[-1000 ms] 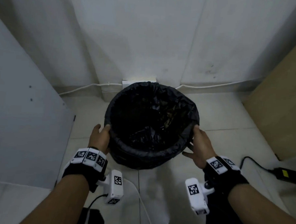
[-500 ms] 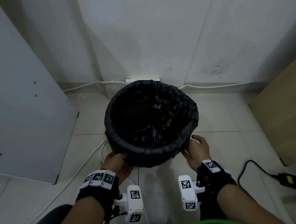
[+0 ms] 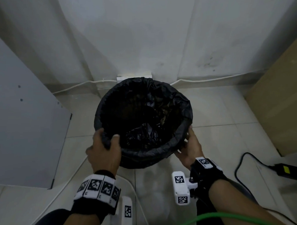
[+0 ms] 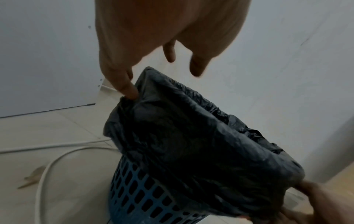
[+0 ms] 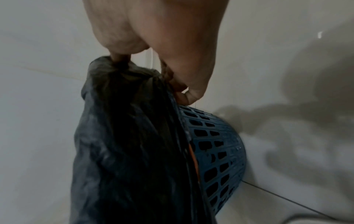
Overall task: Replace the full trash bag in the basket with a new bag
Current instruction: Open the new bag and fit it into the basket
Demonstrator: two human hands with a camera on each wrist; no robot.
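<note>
The blue slotted basket [image 4: 134,197] stands upright on the tiled floor [image 3: 213,115] close to the white wall [image 3: 148,35], its open mouth facing straight up, its long axis vertical. The black trash bag [image 3: 143,122] lines it, the edge folded down over the rim all the way round.

Left hand [image 3: 104,151] comes in from the near-left, knuckles up, thumb hooked inside the mouth and fingers curled over the outside, pinching a bunched fold of the bag's edge at the rim. Right hand [image 3: 190,145] sits at the near-right of the rim, palm turned inward toward the basket; from the wrist view its fingers [image 5: 184,92] curl round gathered black film, pinching it just above the basket's wall. A white cable [image 4: 44,174] loops on the floor beside the basket.
</note>
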